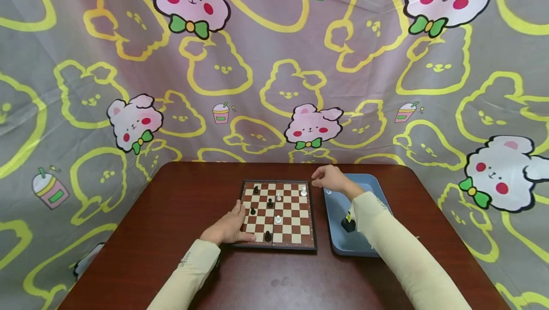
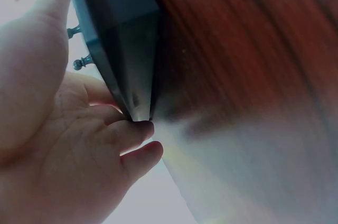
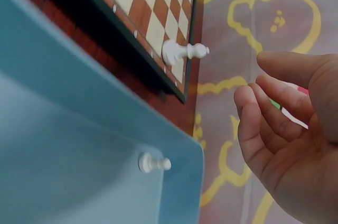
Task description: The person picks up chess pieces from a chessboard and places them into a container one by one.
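A brown and cream chessboard with a dark rim lies on the table. My left hand rests against its near left corner, the thumb reaching over the near edge. In the left wrist view, the fingertips touch the board's dark side. My right hand hovers between the board's far right corner and a blue tray. Nothing shows between its loosely bent fingers. Below it, a tall white chess piece stands on the board, and a small white pawn is in the tray.
Several black and white pieces, among them a black piece and a white pawn, stand spread over the board. A dark object with a yellow mark lies in the tray, partly behind the right sleeve. Patterned cloth hangs around the table.
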`<move>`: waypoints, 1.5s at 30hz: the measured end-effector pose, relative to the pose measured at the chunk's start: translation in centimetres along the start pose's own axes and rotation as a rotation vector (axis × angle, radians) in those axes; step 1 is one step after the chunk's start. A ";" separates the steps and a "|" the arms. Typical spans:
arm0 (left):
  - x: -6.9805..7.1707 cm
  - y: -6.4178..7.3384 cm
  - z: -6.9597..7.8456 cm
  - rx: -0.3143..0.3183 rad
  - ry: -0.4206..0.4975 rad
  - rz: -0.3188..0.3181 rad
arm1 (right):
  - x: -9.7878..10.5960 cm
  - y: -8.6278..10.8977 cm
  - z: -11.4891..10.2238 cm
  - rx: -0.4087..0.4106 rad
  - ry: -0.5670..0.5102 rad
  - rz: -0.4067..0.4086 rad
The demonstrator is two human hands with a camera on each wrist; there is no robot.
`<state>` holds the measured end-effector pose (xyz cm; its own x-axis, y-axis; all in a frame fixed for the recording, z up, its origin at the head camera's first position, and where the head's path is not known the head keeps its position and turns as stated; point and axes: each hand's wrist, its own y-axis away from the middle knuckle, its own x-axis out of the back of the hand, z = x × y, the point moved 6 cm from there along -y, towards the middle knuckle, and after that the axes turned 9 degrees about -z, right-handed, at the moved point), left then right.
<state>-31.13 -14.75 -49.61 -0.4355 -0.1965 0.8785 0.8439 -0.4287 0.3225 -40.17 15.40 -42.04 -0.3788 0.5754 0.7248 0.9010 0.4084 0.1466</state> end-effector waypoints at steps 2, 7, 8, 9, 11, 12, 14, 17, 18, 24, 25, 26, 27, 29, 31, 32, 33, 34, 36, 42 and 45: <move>0.0 -0.1 -0.1 0.003 0.004 -0.001 | -0.4 -0.4 -0.1 -0.004 -0.014 0.003; 0.0 -0.2 -0.1 0.005 0.011 -0.007 | -1.2 -1.4 0.1 -0.027 -0.047 0.026; 0.0 -0.3 -0.1 0.007 0.009 -0.008 | -1.4 -1.6 0.1 -0.036 -0.049 0.034; 0.0 -0.3 -0.1 0.009 0.008 -0.009 | -1.5 -1.7 0.1 -0.042 -0.047 0.041; 0.0 -0.4 -0.1 0.010 0.004 -0.006 | -1.7 -2.0 0.1 -0.058 -0.042 0.059; 0.0 -0.4 -0.1 0.012 0.003 -0.006 | -1.8 -2.1 0.1 -0.063 -0.035 0.068; 0.1 -0.4 0.0 0.014 0.001 -0.004 | -2.1 -2.3 0.2 -0.068 -0.019 0.082; 0.1 -0.4 0.1 0.018 0.004 -0.005 | -2.5 -2.5 0.3 -0.070 0.002 0.086; 0.1 -0.4 0.1 0.019 0.004 -0.005 | -2.7 -2.6 0.4 -0.070 0.013 0.084; 0.2 -0.3 0.3 0.013 -0.002 0.003 | -3.6 -3.2 1.1 -0.082 0.046 0.055; 0.2 -0.3 0.3 0.011 -0.003 0.006 | -3.7 -3.3 1.2 -0.083 0.044 0.050; 0.2 -0.3 0.3 0.010 -0.002 0.009 | -3.8 -3.3 1.2 -0.083 0.042 0.045; 0.2 -0.3 0.3 0.011 -0.002 0.010 | -3.8 -3.4 1.2 -0.082 0.042 0.039; 0.1 -0.3 0.2 0.015 -0.003 0.012 | -4.0 -3.5 1.1 -0.082 0.037 0.027; 0.1 -0.3 0.2 0.020 -0.002 0.011 | -4.2 -3.6 1.0 -0.086 0.029 0.011; 0.1 -0.3 0.2 0.022 -0.002 0.011 | -4.3 -3.7 1.0 -0.084 0.032 0.005; 0.1 -0.3 0.2 0.023 -0.003 0.011 | -4.4 -3.8 1.0 -0.082 0.042 0.000; 0.1 -0.3 0.2 0.024 -0.006 0.011 | -4.5 -3.8 1.0 -0.079 0.050 -0.004; 0.0 -0.4 0.2 0.024 -0.009 0.011 | -4.7 -4.0 1.0 -0.075 0.063 -0.012; 0.0 -0.4 0.2 0.023 -0.011 0.011 | -5.2 -4.1 0.9 -0.081 0.103 -0.045; 0.1 -0.3 0.2 0.017 -0.012 0.006 | -5.3 -4.2 0.8 -0.086 0.110 -0.056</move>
<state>-31.37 -14.45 -49.58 -0.4265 -0.1890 0.8845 0.8520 -0.4122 0.3228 -42.13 11.20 -47.07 -0.4078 0.4701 0.7827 0.8956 0.3730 0.2426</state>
